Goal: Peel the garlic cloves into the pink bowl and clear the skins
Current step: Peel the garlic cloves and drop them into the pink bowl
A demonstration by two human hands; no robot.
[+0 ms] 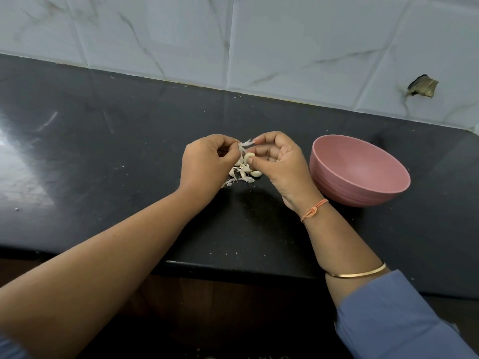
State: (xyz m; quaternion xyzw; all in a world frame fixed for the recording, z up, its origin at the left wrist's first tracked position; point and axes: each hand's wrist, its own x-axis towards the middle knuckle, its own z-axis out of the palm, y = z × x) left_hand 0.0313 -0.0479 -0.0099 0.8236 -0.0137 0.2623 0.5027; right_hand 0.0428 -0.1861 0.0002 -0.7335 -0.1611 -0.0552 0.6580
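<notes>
My left hand (204,164) and my right hand (280,164) meet above the dark counter, just left of the pink bowl (363,187). Between them is a pale garlic clove (249,158). My right hand pinches the clove, and papery skin (245,144) stretches from it up to my left fingertips, which pinch that skin. Under the hands lies a small heap of garlic cloves and loose skins (243,174) on the counter. The bowl's inside shows nothing in it.
The black counter (103,156) runs left to right, with its front edge near my forearms. A tiled wall (233,35) stands behind, with a broken hole (422,86) at the right. Small white crumbs dot the counter.
</notes>
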